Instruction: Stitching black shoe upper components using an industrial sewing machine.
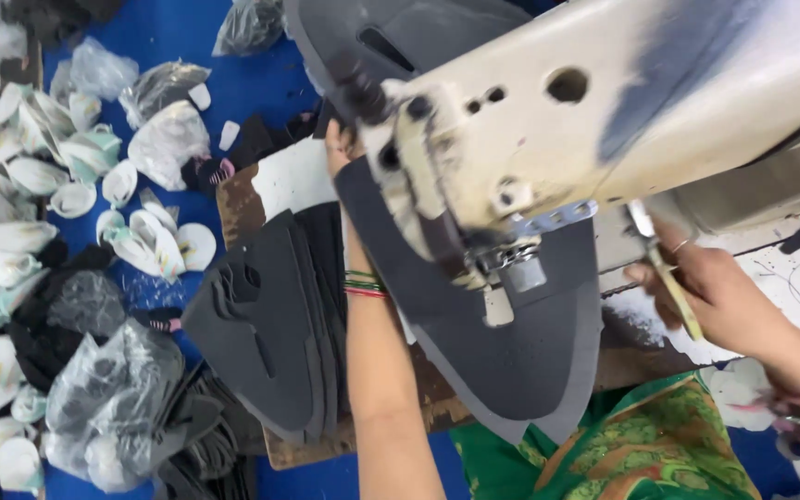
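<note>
**Dark shoe-upper panel under the sewing machine head, both hands on station**

Left hand [343, 146]: reached forward past the machine head, mostly hidden behind it. Sits at the far edge of the grey upper panel [511, 356]; can't tell how far its grip is closed or whether it pinches the panel. Stack of thin bangles [363, 283] on that wrist.

Right hand [710, 292]: fingers curled shut around a slim yellow-handled tool [676, 287], metal tip up by the machine body. Ring on one finger.

Grey upper panel: flat on the desk [243, 199], running under the presser foot area [511, 268] of the cream sewing machine head [604, 102]. Near edge overhangs the desk toward the person's green patterned clothing [641, 444].

Just left of the left forearm: stack of matching dark cut panels [270, 324], fanned, on the same desk.

Further left, on the blue floor [252, 88]: scattered white shoe pieces [39, 171], clear plastic bags [108, 389] with more parts, loose dark offcuts [215, 444]. More white pieces [738, 384] lie under the right wrist.
</note>
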